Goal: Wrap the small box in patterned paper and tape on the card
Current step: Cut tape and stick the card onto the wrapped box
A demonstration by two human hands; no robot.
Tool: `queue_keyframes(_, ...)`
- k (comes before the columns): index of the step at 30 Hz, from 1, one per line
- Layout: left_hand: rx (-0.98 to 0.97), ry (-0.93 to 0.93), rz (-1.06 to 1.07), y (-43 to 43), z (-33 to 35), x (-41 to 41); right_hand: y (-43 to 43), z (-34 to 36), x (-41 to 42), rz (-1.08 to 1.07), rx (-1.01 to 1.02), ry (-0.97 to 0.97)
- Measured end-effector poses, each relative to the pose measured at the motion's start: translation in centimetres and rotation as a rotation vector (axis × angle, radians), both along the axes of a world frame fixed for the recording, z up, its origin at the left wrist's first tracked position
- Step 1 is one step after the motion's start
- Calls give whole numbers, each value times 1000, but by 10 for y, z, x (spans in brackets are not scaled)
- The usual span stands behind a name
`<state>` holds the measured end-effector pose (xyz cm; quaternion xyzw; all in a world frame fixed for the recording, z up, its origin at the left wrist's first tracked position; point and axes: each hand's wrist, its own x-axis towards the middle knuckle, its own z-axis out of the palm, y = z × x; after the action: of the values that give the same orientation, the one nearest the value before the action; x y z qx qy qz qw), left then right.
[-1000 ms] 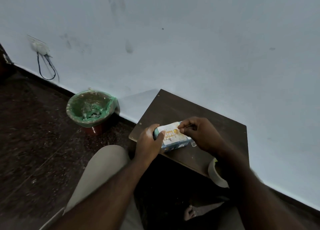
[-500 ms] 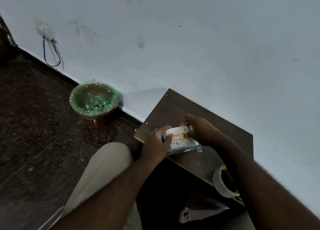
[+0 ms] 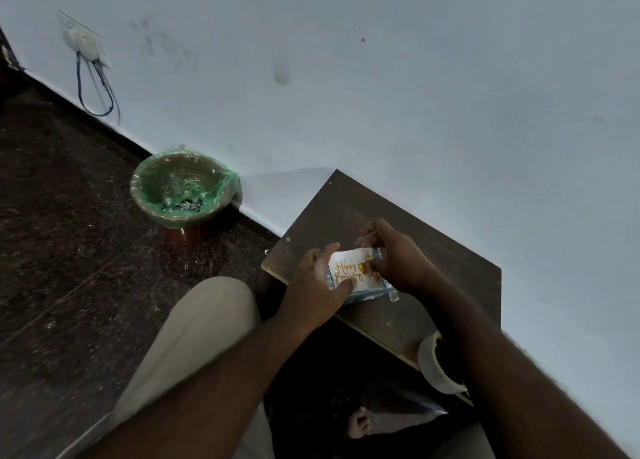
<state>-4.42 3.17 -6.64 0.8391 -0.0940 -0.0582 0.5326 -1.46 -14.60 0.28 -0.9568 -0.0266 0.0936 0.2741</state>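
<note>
A small box (image 3: pixel 372 294) wrapped in blue patterned paper lies on the dark wooden table (image 3: pixel 450 278). A white card (image 3: pixel 349 271) with gold "Happy Birthday" lettering sits on top of it. My left hand (image 3: pixel 317 285) grips the box's left end, thumb pressed on the card's near-left corner. My right hand (image 3: pixel 398 257) curls over the box's right end, fingertips on the card's right edge. A short clear strip of tape (image 3: pixel 393 296) sticks out at the box's near-right corner.
A roll of tape (image 3: pixel 433 365) rests at the table's near edge, partly behind my right forearm. A bin with a green liner (image 3: pixel 181 195) stands on the dark floor by the wall. My knee (image 3: pixel 211 320) is left of the table.
My right hand has shifted from the card's far edge down onto its right edge. My left hand keeps its grip on the box. The view has drifted slightly.
</note>
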Motion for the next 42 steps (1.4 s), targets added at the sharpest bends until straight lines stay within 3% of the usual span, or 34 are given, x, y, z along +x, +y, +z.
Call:
queue_keyframes(14, -103, 83, 98, 3, -2, 6, -1, -6, -1, -65, -7, -54)
queue_keyframes(26, -139, 152, 154, 4, 3, 7, 16, 18, 10, -25, 167, -40)
queue_keyframes(33, -160, 158, 134, 5, 2, 8, 27, 21, 27, 127, -8, 149)
queue_keyframes(42, -152, 153, 116, 6, 2, 10, 39, 21, 41, 221, -111, 170)
